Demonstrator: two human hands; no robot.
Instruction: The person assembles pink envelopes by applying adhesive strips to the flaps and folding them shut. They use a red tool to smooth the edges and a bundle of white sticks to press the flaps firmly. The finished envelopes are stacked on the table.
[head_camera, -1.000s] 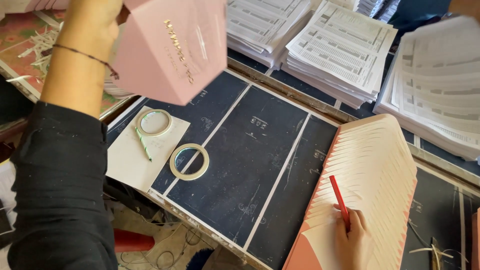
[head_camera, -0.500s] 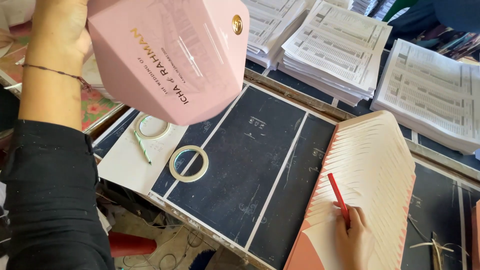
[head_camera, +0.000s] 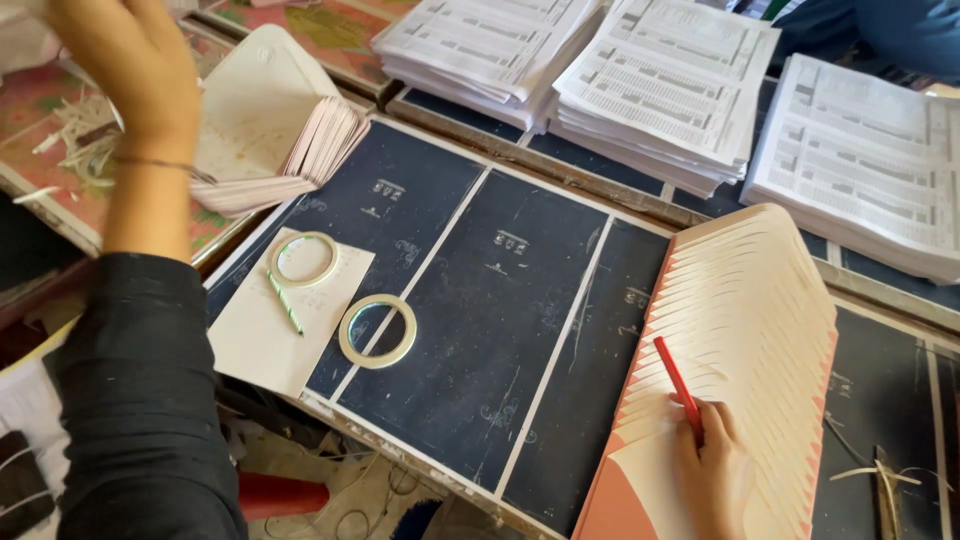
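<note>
A dark work board (head_camera: 480, 330) crossed by pale lines fills the middle of the frame, lying on the table. Along the top edge sit three thick stacks of printed sheets (head_camera: 660, 80), side by side from upper centre to upper right.

At the lower right lies a fanned stack of pink folded cards (head_camera: 740, 340), overlapped like shingles and running from the right-centre down to the bottom edge. The right hand (head_camera: 715, 480) rests on the near end of this fan, fingers closed around a red pencil (head_camera: 678, 385) whose tip points up-left across the cards — a firm writing grasp.

At the upper left, a second pile of pale cards (head_camera: 270, 140) lies splayed against the board's corner. The left hand (head_camera: 140, 70) hangs raised just beside and above this pile, wrist in a thin bracelet, dark sleeve below; it is blurred, and whether its fingers are loose or closed cannot be told.

In the left-centre a white paper sheet (head_camera: 265, 340) carries one tape ring (head_camera: 303, 260) and a small green-striped stick (head_camera: 285, 303). A second tape roll (head_camera: 378, 331) sits just beside it — half on the board.
</note>
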